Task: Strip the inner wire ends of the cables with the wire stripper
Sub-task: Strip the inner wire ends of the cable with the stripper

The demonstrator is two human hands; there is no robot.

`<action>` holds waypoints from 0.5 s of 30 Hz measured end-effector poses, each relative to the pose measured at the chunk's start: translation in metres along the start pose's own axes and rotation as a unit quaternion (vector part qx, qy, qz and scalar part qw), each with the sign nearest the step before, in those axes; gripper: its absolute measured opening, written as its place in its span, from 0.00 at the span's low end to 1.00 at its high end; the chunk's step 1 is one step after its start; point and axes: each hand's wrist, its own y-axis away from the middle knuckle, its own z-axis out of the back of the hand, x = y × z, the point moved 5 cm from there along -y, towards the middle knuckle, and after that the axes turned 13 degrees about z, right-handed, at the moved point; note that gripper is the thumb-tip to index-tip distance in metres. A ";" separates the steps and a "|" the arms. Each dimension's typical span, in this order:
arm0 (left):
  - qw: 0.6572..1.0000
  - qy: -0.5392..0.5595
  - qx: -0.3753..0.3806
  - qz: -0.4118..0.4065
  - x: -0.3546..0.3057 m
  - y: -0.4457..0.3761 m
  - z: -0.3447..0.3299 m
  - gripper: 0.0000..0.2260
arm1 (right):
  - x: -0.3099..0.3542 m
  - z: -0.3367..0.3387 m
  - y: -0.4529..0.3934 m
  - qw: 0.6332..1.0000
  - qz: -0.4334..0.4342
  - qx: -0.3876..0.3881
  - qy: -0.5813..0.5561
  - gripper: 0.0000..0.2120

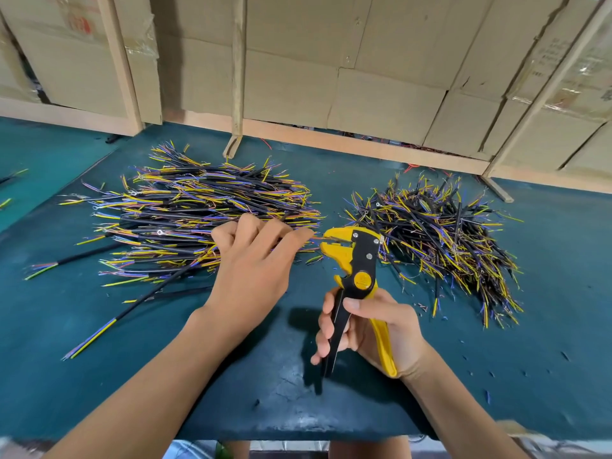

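My left hand (pixel 255 260) pinches a black cable (pixel 159 289) whose body runs down-left under the palm; its thin wire end pokes out past my fingertips into the jaws of the wire stripper (pixel 357 256). The stripper is yellow and black, held upright by my right hand (pixel 374 329), whose fingers wrap both handles. A large pile of black cables with yellow, blue and orange wire ends (pixel 198 210) lies behind my left hand. A second, messier pile of cables (pixel 440 236) lies to the right of the stripper.
The work surface is a dark green mat (pixel 496 376) dotted with small insulation scraps. Loose cables (pixel 89 339) lie at the left front. Cardboard boxes (pixel 381 104) and wooden slats (pixel 237 71) stand along the back edge.
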 end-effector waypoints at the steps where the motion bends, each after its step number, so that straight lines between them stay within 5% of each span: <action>1: 1.000 -0.002 -0.001 0.000 0.000 0.000 0.000 0.26 | 0.000 0.000 0.000 1.000 0.000 -0.003 0.001 0.17; 6: 1.000 0.004 -0.007 -0.020 -0.003 0.002 0.001 0.18 | -0.001 -0.001 -0.001 1.000 -0.004 -0.014 0.017 0.08; 15: 0.997 0.066 0.034 -0.030 -0.008 0.004 -0.002 0.08 | -0.001 0.004 -0.001 0.996 0.031 -0.081 0.032 0.08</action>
